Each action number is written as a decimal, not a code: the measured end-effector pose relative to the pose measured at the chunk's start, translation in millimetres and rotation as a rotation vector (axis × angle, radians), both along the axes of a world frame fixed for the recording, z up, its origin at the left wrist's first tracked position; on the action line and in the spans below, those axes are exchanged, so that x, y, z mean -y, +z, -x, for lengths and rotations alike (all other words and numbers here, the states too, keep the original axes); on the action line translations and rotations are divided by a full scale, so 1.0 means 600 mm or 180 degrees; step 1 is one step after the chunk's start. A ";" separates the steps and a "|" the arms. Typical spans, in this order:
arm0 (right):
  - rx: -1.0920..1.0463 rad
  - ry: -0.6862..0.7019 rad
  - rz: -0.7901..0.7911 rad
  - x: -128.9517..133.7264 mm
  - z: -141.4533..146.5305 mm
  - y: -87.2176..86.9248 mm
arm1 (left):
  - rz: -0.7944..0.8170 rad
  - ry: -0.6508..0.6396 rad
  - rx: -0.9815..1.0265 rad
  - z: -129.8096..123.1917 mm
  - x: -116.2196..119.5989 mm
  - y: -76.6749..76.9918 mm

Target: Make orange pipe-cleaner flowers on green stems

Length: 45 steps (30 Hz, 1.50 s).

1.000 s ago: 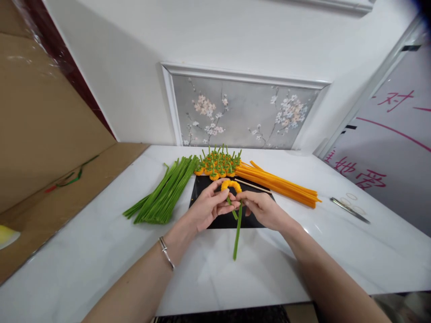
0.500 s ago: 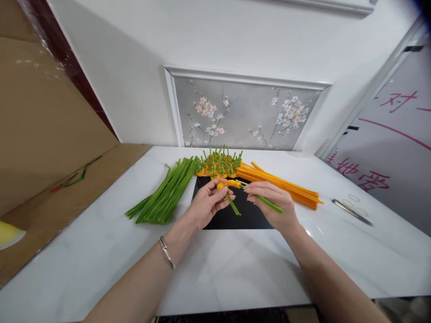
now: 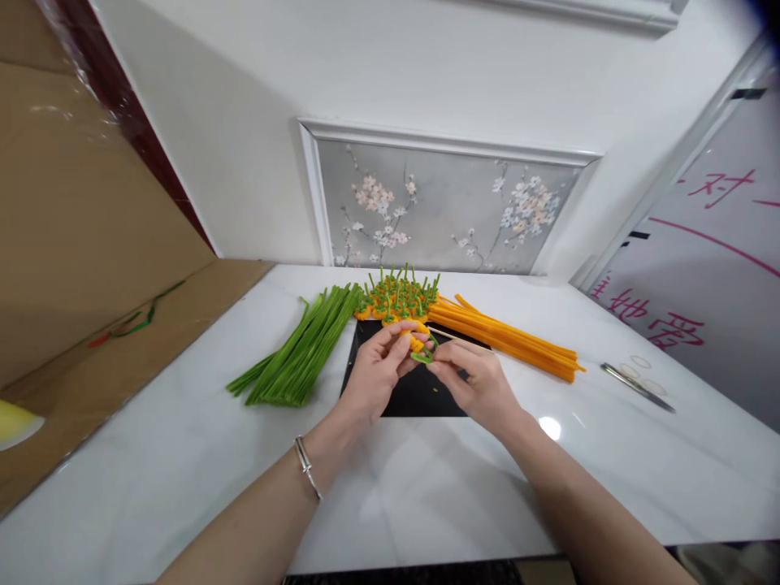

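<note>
Over a black mat (image 3: 420, 398), my left hand (image 3: 379, 370) pinches a small orange coiled piece (image 3: 417, 341). My right hand (image 3: 472, 378) has its fingertips closed on a green fuzzy stem (image 3: 422, 356), which bends beside the orange piece. A thin light stick (image 3: 454, 337) lies behind the right fingers. Behind the hands stands a cluster of orange pieces with green stems (image 3: 399, 294). Green fuzzy stems (image 3: 305, 345) lie in a bundle to the left, and orange ones (image 3: 512, 333) to the right.
Tweezers (image 3: 637, 386) and several thin rings (image 3: 639, 361) lie on the right of the white table (image 3: 475, 479). Cardboard (image 3: 91, 357) borders the left side. A framed floral panel (image 3: 439, 203) is on the wall behind, with a board of red writing at right.
The orange piece has turned and drawn in toward my left palm. My right hand has moved slightly left, and the green stem, straight before, is now bent round near the piece.
</note>
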State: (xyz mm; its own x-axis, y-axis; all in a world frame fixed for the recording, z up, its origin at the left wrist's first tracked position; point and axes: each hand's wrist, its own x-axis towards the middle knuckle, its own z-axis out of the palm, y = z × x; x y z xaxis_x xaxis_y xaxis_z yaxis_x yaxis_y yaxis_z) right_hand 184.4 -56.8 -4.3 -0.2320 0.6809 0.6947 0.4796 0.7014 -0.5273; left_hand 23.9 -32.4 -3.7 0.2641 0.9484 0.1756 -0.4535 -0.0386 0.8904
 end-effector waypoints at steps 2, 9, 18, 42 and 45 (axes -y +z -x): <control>0.0014 0.0004 0.0040 0.004 0.002 0.003 | -0.0045 0.0118 0.0069 0.001 -0.002 0.002; 0.0091 -0.0132 0.0184 0.003 0.001 -0.001 | 0.0014 0.0269 0.0071 0.004 -0.004 0.007; 0.0182 -0.0163 0.0119 -0.002 -0.003 -0.003 | -0.0130 0.0220 -0.0213 0.003 -0.004 0.002; 0.0441 -0.0329 -0.0002 0.003 -0.001 -0.007 | 0.0797 -0.0597 0.0141 0.025 -0.022 -0.006; 0.0414 -0.0244 0.0131 0.005 0.001 -0.006 | 0.0769 -0.0561 0.0201 0.027 -0.027 -0.007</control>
